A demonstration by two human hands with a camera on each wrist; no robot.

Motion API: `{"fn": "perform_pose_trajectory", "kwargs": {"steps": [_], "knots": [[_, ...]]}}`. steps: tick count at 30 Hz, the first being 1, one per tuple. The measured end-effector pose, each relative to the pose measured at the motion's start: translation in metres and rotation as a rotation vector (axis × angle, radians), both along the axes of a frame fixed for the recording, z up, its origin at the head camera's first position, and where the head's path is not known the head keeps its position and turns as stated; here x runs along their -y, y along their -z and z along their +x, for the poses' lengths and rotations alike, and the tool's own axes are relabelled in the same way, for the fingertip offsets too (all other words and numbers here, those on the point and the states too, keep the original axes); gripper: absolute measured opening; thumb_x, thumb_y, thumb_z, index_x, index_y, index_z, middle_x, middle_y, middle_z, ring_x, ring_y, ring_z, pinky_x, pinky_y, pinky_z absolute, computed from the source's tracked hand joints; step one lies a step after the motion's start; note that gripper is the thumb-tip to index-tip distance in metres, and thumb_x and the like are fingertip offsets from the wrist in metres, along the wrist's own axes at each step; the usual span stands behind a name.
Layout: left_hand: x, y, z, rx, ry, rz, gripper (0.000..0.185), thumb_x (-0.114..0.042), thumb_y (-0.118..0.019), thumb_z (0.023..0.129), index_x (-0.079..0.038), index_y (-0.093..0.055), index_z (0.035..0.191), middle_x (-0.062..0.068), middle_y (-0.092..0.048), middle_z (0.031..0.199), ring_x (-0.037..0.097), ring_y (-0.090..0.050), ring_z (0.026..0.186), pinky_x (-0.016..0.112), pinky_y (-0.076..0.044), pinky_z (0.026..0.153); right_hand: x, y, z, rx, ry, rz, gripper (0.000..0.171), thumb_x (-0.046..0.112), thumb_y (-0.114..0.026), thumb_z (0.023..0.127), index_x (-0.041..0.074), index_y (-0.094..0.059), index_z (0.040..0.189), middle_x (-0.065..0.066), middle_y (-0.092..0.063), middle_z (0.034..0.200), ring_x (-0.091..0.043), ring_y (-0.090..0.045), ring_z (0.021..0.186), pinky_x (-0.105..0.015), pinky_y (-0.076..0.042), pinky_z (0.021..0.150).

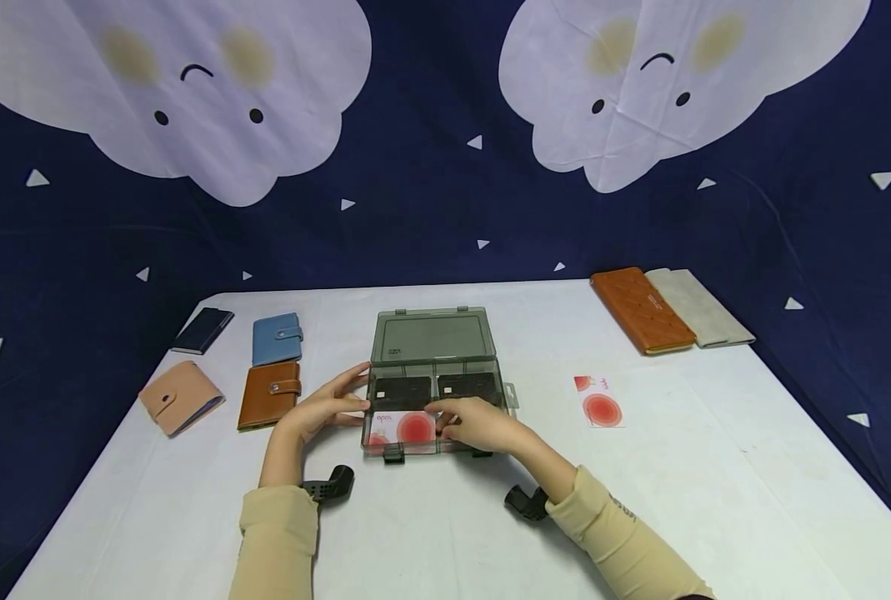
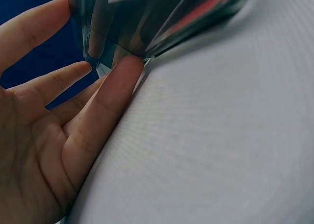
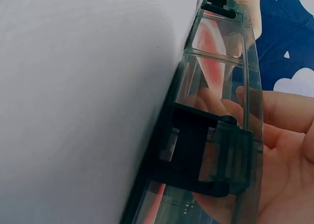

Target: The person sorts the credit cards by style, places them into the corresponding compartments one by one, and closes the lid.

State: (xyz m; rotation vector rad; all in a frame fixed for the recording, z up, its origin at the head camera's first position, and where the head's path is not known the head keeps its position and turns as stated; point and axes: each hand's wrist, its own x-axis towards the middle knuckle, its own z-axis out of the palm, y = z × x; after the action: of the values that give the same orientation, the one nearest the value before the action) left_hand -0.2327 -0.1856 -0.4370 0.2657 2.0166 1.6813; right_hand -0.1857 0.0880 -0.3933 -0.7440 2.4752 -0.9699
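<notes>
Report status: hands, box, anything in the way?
Left hand open, fingers straight against the clear compartment box, lid up. Right hand in the front compartment on the white-and-red card; grip unclear. Nothing in the way.

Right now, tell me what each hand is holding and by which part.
The left hand steadies the clear box at its left side with straight fingers. The right hand reaches into its front compartment; a grip there cannot be told.

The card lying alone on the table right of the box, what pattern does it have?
The card is white with red-orange circles, one large and one small; the head view shows it best.
</notes>
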Motion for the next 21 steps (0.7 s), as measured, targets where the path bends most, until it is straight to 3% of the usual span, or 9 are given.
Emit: {"fn": "perform_pose_trajectory", "kwargs": {"steps": [5, 12, 18, 21], "knots": [[0.000, 0.001, 0.000, -0.005, 0.001, -0.001, 0.079, -0.012, -0.060, 0.086, -0.011, -0.013, 0.149, 0.021, -0.013, 0.152, 0.020, -0.051, 0.103, 0.045, -0.047, 0.091, -0.002, 0.000, 0.000, 0.017, -0.025, 0.017, 0.041, 0.004, -0.049, 0.093, 0.003, -0.047, 0.135, -0.009, -0.065, 0.107, -0.024, -0.059, 0.104, -0.036, -0.048, 0.083], [0.000, 0.003, -0.001, 0.003, -0.002, 0.005, 0.078, -0.012, -0.060, 0.086, -0.012, -0.014, 0.149, 0.020, -0.014, 0.152, 0.027, -0.047, 0.112, 0.045, -0.047, 0.091, -0.017, -0.003, -0.002, -0.027, -0.012, -0.064, 0.035, 0.007, -0.053, 0.092, 0.004, -0.054, 0.127, -0.008, -0.065, 0.101, -0.020, -0.061, 0.092, -0.032, -0.050, 0.076], [0.000, 0.002, 0.001, 0.003, -0.006, 0.002, 0.078, -0.012, -0.060, 0.086, -0.012, -0.014, 0.149, 0.020, -0.014, 0.152, 0.030, -0.046, 0.115, 0.045, -0.047, 0.091, -0.051, -0.011, -0.009, -0.128, 0.121, -0.153, 0.030, 0.010, -0.056, 0.090, 0.002, -0.059, 0.119, -0.012, -0.067, 0.098, -0.020, -0.061, 0.089, -0.033, -0.051, 0.076], [0.000, 0.003, 0.000, 0.005, -0.009, 0.004, 0.078, -0.012, -0.060, 0.086, -0.012, -0.015, 0.149, 0.020, -0.015, 0.151, 0.027, -0.047, 0.112, 0.045, -0.047, 0.091, -0.075, -0.017, -0.013, -0.168, 0.215, -0.139, 0.031, 0.009, -0.057, 0.089, 0.000, -0.059, 0.118, -0.014, -0.067, 0.097, -0.024, -0.061, 0.088, -0.036, -0.050, 0.075]]}}
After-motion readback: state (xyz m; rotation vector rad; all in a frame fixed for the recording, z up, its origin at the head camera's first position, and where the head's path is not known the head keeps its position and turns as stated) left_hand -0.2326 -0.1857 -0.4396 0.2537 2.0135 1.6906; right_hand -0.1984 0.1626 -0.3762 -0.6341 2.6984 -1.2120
